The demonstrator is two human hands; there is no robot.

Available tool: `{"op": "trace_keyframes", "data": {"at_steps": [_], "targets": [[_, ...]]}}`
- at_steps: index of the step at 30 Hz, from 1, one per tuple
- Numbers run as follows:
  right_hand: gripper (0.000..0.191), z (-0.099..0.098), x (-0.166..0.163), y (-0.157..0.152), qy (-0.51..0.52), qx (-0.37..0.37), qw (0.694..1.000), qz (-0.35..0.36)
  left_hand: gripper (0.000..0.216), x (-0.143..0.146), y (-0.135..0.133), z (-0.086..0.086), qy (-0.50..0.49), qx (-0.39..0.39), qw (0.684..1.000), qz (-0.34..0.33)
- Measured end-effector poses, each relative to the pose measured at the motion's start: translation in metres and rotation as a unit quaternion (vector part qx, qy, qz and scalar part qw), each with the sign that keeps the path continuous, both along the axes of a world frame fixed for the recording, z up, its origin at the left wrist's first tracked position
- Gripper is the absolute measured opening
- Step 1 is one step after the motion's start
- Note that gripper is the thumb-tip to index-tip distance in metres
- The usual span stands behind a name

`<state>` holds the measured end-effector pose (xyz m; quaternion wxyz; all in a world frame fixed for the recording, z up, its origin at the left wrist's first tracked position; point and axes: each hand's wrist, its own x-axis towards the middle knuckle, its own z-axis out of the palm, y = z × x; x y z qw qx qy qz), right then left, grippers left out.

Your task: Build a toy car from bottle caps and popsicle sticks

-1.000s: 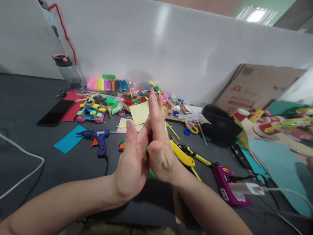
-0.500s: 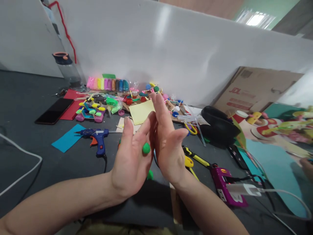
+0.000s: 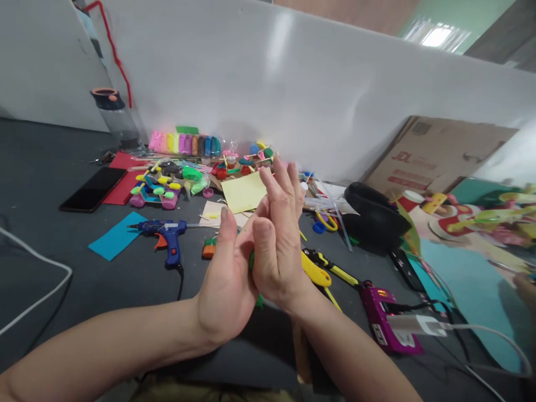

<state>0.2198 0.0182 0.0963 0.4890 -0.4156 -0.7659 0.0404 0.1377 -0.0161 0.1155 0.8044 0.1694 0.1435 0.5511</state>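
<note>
My left hand (image 3: 226, 287) and my right hand (image 3: 281, 245) are pressed palm to palm above the table, fingers stretched out. Between the palms sits a small green clay ball (image 3: 252, 259); only a sliver of it shows. A second bit of green clay (image 3: 259, 301) appears just under my hands, partly covered by them. Left of my hands lies a blue hot glue gun (image 3: 170, 234), its nozzle over a blue sheet of paper (image 3: 111, 240). A small orange and green piece (image 3: 208, 248) is beside my left fingers. To the right, a yellow cutter (image 3: 315, 271) is partly hidden by my right wrist.
Clay packs (image 3: 184, 144), a clay-and-stick model (image 3: 154, 190), a phone (image 3: 94, 188) and a bottle (image 3: 115, 120) stand toward the back left. At right are a purple power strip (image 3: 389, 318) with cables, a black object (image 3: 377, 218), cardboard (image 3: 439, 151) and another person's hand (image 3: 525, 290).
My right hand has slid across the left palm and now covers most of the green ball, which showed plainly before. The orange and green piece has come into fuller view.
</note>
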Motion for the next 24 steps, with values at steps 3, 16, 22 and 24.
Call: {"op": "trace_keyframes", "data": {"at_steps": [3,16,22,24], "targets": [[0.061,0.001,0.002,0.001,0.007,-0.005,1.000,0.002,0.074,-0.003,0.002,0.001,0.002,-0.010,1.000,-0.011],[0.052,0.007,0.005,0.002,-0.008,0.008,1.000,-0.026,0.071,-0.002,0.001,-0.001,0.004,-0.016,0.999,-0.028],[0.037,0.017,0.016,-0.002,0.049,-0.017,0.998,0.029,0.079,-0.009,0.004,0.011,0.010,-0.036,0.999,-0.028],[0.036,0.019,0.018,-0.004,0.018,0.016,1.000,0.014,0.080,-0.011,0.003,0.012,0.004,-0.032,0.999,-0.031]]}}
